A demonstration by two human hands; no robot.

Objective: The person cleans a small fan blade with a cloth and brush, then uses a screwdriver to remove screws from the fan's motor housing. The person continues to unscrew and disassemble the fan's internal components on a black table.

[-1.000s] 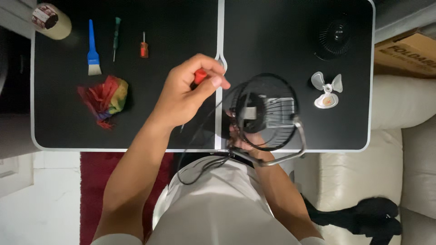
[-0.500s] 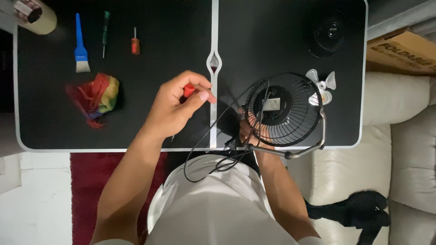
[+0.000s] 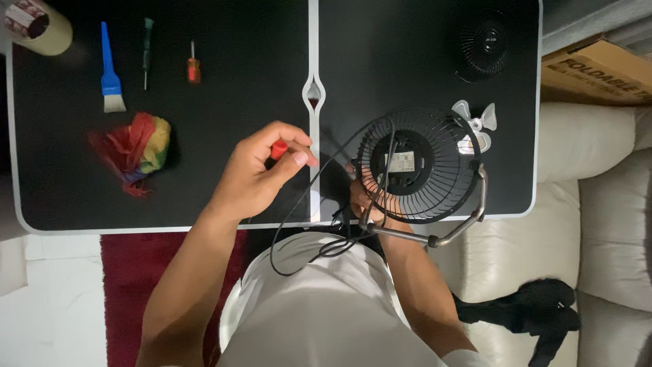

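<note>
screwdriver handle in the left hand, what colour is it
Red; the screwdriver handle shows between the left hand fingers in the head view.

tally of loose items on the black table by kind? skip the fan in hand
Screwdrivers: 3 – green-handled, small orange-handled, red-handled one in the left hand
Brushes: 1 – blue-handled brush
Cloths: 1 – multicoloured rag
Tape rolls: 1 – cream roll
Fan parts: 2 – round black grille, white blade piece
Total: 8

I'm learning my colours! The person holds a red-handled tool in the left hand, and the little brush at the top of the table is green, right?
Not quite. In the head view the brush is blue; the thin tool beside it is green. The left hand does hold a red-handled tool.
</note>
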